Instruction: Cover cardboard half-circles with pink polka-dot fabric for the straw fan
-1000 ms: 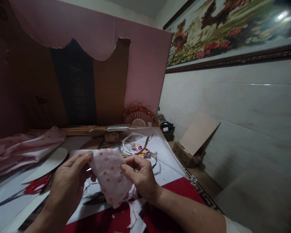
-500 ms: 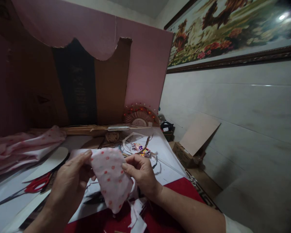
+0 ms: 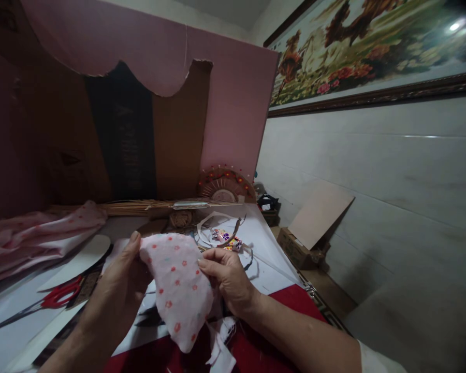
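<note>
A pale pink piece of fabric with small red flowers (image 3: 180,287) hangs between my two hands, its rounded corner pointing down. My left hand (image 3: 126,280) pinches its upper left edge, thumb on top; those fingertips are partly hidden behind the cloth. At the right edge, my right hand (image 3: 227,277) grips the fabric between thumb and bent forefinger. Below the right hand, white cloth strips (image 3: 220,347) dangle over a red cloth (image 3: 274,331). A dark-bladed tool (image 3: 151,317) lies behind the fabric, mostly covered.
Red-handled scissors (image 3: 58,295) lie at the left beside a white rounded sole-shaped piece (image 3: 77,259). Bunched flowered cloth (image 3: 42,233) sits farther back. Beyond are a twine ball (image 3: 181,218), a pin holder (image 3: 226,186) and a tall pink cardboard panel (image 3: 235,114).
The fabric has been turned and spread a little more toward me, its lower corner now hanging lower. My left thumb has shifted slightly left and up; the right hand stays nearly in place.
</note>
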Motion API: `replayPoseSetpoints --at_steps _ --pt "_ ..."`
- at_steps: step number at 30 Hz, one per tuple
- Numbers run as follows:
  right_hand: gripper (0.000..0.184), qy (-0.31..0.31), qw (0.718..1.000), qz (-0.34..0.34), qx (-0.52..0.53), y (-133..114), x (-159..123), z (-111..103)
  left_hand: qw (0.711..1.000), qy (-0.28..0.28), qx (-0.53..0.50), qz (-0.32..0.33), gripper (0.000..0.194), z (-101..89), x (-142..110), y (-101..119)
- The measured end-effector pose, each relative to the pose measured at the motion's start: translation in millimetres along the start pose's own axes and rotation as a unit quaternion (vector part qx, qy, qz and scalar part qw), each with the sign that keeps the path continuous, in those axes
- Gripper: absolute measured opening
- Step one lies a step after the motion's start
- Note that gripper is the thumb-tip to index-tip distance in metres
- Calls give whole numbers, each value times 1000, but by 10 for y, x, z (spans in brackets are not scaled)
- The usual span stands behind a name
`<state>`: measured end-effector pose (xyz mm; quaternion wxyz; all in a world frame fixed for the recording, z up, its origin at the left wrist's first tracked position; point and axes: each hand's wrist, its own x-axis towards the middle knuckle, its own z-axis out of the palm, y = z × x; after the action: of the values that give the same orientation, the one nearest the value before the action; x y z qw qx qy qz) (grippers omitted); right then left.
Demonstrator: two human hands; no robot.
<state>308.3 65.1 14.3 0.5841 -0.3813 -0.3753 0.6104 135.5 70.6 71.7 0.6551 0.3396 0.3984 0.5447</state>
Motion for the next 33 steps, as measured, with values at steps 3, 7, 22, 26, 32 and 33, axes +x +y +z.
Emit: replayPoseSetpoints --at_steps 3,7,22,26,32,33 --pt "29 8 1000 -2 4 2 12 -2 1000 -17 18 -6 42 -5 -2 -13" --pt "28 22 1000 -5 13 6 11 -5 996 -55 72 5 44 -30 28 -63" --pt "23 43 997 -57 -7 -76 -39 39 993 -52 104 -20 43 -91 128 -204" --pt "23 52 997 -48 2 -58 -19 27 995 -49 91 -11 37 -72 101 -192" --pt "21 64 997 -26 41 -21 7 3 999 -25 35 7 35 -77 121 -194" --pt "22 66 996 -23 47 -26 6 5 999 -22 29 6 35 -76 124 -190"
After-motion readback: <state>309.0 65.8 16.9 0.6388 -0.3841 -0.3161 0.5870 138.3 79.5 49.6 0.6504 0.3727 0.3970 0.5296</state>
